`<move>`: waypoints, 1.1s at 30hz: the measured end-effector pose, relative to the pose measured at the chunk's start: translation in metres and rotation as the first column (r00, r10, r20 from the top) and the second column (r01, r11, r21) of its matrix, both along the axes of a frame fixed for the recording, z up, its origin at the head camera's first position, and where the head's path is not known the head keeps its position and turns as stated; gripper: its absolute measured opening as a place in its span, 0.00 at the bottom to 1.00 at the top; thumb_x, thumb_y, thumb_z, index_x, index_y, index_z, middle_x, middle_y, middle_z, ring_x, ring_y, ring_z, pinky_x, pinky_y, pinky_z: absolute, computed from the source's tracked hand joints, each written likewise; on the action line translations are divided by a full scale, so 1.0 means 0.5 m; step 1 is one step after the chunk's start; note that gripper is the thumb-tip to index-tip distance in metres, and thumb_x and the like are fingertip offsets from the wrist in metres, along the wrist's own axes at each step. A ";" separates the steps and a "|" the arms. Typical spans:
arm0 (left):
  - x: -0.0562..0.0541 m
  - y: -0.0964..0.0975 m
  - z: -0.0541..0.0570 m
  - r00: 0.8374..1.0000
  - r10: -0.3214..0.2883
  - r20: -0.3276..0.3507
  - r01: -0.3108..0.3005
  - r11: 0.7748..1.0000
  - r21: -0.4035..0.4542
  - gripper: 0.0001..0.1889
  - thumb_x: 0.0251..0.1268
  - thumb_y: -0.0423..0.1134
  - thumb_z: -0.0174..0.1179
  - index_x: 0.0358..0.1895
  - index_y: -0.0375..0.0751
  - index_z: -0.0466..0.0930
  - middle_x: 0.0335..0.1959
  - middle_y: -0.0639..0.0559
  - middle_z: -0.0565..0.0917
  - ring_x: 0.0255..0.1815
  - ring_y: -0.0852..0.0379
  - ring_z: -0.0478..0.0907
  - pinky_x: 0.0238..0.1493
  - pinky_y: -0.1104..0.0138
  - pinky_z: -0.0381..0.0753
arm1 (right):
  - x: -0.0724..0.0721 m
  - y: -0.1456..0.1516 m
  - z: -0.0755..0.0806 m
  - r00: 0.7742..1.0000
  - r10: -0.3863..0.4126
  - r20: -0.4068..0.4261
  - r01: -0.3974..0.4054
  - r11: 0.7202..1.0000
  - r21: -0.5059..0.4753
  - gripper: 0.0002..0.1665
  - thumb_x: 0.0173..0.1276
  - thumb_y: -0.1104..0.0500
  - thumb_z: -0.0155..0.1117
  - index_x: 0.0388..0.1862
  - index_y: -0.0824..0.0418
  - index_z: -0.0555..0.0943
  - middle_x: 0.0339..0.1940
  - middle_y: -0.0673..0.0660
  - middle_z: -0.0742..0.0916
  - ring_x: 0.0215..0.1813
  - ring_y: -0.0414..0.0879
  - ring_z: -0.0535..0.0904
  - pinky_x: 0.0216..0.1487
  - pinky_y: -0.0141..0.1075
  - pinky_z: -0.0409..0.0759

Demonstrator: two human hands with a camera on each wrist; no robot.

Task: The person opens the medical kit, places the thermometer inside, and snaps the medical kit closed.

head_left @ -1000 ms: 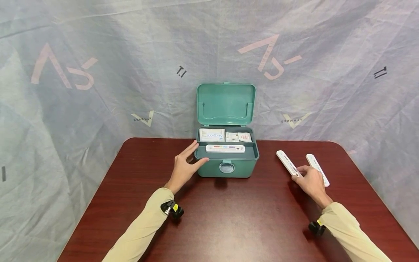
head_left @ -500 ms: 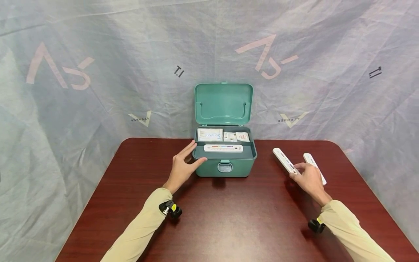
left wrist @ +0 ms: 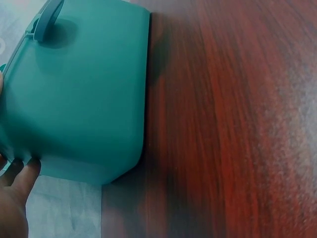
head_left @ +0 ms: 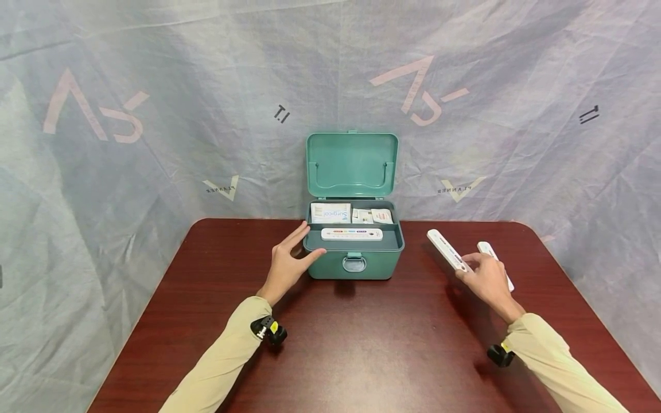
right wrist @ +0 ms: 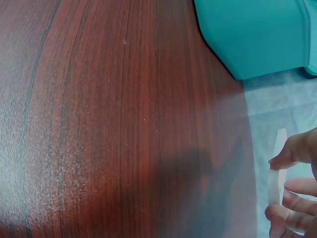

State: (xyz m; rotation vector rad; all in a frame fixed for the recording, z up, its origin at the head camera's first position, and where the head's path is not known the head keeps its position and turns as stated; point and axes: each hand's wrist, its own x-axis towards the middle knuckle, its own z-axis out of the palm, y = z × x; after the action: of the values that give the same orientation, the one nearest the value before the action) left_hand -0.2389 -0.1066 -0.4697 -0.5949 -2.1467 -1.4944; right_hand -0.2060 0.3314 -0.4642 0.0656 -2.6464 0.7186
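A teal first-aid box [head_left: 356, 267] stands with its lid up at the back of the table. My left hand [head_left: 287, 268] rests at its left front corner, fingers extended and thumb spread along the front; the left wrist view shows the fingers [left wrist: 30, 173] touching its wall. One flat white thermometer [head_left: 330, 234] with coloured marks lies in the box's front compartment. My right hand [head_left: 488, 281] pinches a second white thermometer [head_left: 445, 249] by its near end, tilted and raised over the table. A third thermometer [head_left: 486, 249] lies on the table, partly hidden behind that hand.
In the box's rear compartment sit a white pack marked Surgical [head_left: 330, 213] and smaller white packets [head_left: 373, 216]. The raised lid [head_left: 353, 163] stands before a grey cloth backdrop [head_left: 217, 86]. Dark red wooden table [head_left: 361, 344] extends toward me.
My right hand has lifted the pinched thermometer slightly and moved it a little back and left. My left hand keeps its place at the box. The view has shifted slightly.
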 end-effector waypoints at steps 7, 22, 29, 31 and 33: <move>-0.001 -0.003 -0.002 1.000 0.010 0.012 -0.010 1.000 -0.003 0.37 0.51 0.51 0.71 0.63 0.36 0.73 0.66 0.46 0.71 0.66 0.61 0.66 0.54 0.65 0.76 | 0.001 -0.003 0.010 1.000 -0.009 0.013 0.009 1.000 -0.001 0.20 0.46 0.62 0.72 0.40 0.69 0.83 0.16 0.56 0.80 0.19 0.45 0.69 0.21 0.37 0.67; 0.000 -0.001 -0.002 1.000 0.010 0.027 -0.010 1.000 -0.008 0.37 0.51 0.51 0.71 0.64 0.37 0.72 0.66 0.47 0.70 0.66 0.62 0.66 0.55 0.64 0.76 | 0.007 -0.012 0.021 1.000 0.005 -0.016 -0.005 1.000 -0.004 0.20 0.46 0.62 0.71 0.40 0.69 0.84 0.20 0.56 0.77 0.21 0.46 0.68 0.21 0.36 0.65; 0.001 0.000 0.001 0.999 0.012 0.032 -0.012 1.000 -0.003 0.37 0.51 0.51 0.71 0.63 0.37 0.73 0.66 0.47 0.70 0.66 0.61 0.66 0.54 0.66 0.76 | 0.010 -0.015 0.028 1.000 0.014 -0.021 -0.015 1.000 -0.009 0.20 0.46 0.62 0.72 0.40 0.67 0.84 0.20 0.55 0.77 0.22 0.45 0.68 0.21 0.35 0.65; 0.002 0.000 0.002 0.999 0.013 0.033 -0.013 1.000 -0.005 0.37 0.51 0.51 0.71 0.63 0.37 0.72 0.66 0.47 0.70 0.67 0.60 0.65 0.54 0.67 0.76 | 0.011 -0.017 0.030 1.000 0.015 -0.022 -0.016 1.000 -0.014 0.20 0.46 0.62 0.72 0.41 0.67 0.84 0.20 0.55 0.77 0.22 0.45 0.68 0.20 0.35 0.65; 0.002 0.001 0.003 0.999 0.012 0.032 -0.012 1.000 -0.006 0.37 0.51 0.51 0.71 0.64 0.37 0.72 0.66 0.47 0.70 0.67 0.60 0.65 0.55 0.66 0.75 | 0.011 -0.018 0.032 1.000 0.017 -0.025 -0.017 1.000 -0.017 0.20 0.45 0.62 0.72 0.41 0.67 0.84 0.20 0.56 0.77 0.22 0.45 0.68 0.20 0.35 0.65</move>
State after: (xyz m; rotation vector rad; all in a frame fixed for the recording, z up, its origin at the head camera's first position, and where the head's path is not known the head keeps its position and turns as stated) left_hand -0.2379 -0.1064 -0.4683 -0.5625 -2.1763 -1.5013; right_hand -0.2003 0.3223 -0.4481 0.0918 -2.6190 0.7416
